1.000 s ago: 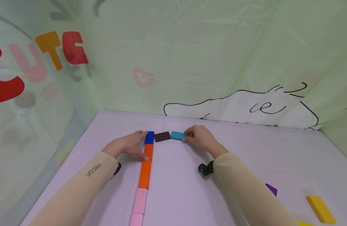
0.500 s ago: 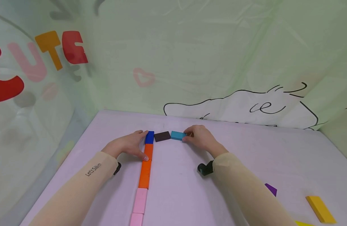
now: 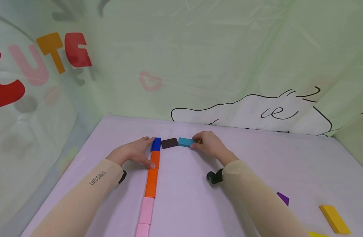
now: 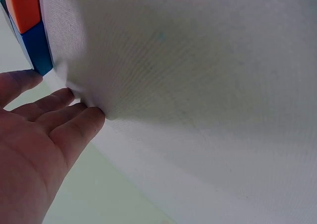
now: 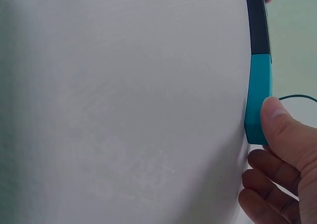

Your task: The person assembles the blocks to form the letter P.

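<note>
In the head view, a dark brown block (image 3: pixel 169 143) and a light-blue block (image 3: pixel 185 142) lie end to end, angled slightly to each other. My right hand (image 3: pixel 210 143) pinches the light-blue block at its right end, the thumb (image 5: pixel 277 117) on its near side in the right wrist view. To the left, a blue block (image 3: pixel 156 144) tops a column of orange blocks (image 3: pixel 152 182) and pink blocks (image 3: pixel 146 210). My left hand (image 3: pixel 135 152) spans this column, its index fingertip at the blue block's far end and its thumb on the orange. Its other fingers touch the table.
At the lower right lie a yellow-orange block (image 3: pixel 335 219), a purple piece (image 3: pixel 283 198) and a yellow piece (image 3: pixel 317 234), partly cut off or covered. The lilac tabletop (image 3: pixel 258 151) ends at a pale green curtain (image 3: pixel 214 56) behind and on the left.
</note>
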{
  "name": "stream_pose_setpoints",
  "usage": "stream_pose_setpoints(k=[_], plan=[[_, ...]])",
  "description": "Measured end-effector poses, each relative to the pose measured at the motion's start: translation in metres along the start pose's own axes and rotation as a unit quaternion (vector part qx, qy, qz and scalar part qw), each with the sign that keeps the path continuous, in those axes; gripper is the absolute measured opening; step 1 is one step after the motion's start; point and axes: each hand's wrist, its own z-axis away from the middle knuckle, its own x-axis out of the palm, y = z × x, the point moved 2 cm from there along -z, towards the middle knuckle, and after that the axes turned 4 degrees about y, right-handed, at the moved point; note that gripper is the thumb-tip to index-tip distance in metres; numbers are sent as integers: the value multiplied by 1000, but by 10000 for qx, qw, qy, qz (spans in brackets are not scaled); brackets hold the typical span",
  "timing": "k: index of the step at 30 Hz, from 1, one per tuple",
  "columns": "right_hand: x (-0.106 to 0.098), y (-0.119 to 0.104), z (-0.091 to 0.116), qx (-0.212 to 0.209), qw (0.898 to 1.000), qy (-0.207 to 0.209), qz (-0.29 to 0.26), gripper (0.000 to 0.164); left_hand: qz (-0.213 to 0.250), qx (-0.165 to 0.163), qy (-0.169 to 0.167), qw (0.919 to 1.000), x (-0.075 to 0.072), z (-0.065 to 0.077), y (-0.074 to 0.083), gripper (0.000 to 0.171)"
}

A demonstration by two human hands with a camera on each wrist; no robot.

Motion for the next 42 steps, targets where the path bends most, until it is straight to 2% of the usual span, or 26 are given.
stream_pose_setpoints(k=[11, 20, 26, 32, 42], plan=[[-7, 6, 11, -128, 9999, 59, -74, 39, -23, -15, 5, 10000, 0, 0, 0, 105], [-24, 30, 36, -113, 9998, -76, 121, 38, -54, 37, 22, 10000, 0, 1, 2, 105], [-39, 50, 62, -8, 9996, -141, 239, 38, -23, 31, 53, 10000, 2, 0, 1, 105], [-57, 71, 97, 51, 9992, -128, 373, 39, -81, 89, 31, 9999, 2, -1, 1, 106], [-75, 109, 157, 564, 9966, -184, 567, 43, -119, 133, 16, 9998, 2, 1, 3, 106]])
